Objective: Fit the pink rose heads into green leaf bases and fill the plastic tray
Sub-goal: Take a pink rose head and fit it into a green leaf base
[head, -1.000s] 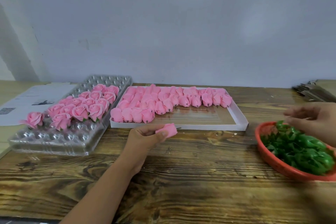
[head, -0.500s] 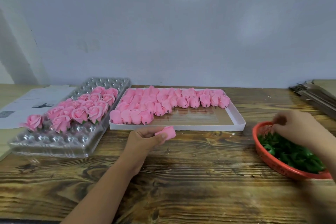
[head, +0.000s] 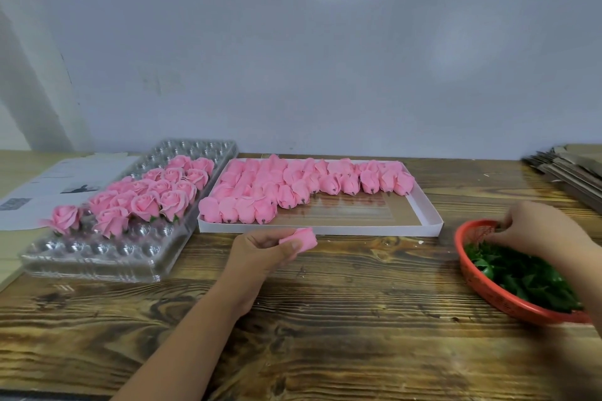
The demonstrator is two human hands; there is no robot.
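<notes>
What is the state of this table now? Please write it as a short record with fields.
left hand: holds one pink rose head above the wooden table
right hand: reaches into the red basket, among the green leaf bases; its grip cannot be seen
white box: partly full of bare rose heads, front right part bare
plastic tray: finished roses in the middle, near and far cups unfilled
papers: left of the tray

Soft even light — edges warped, right side blurred.
</notes>
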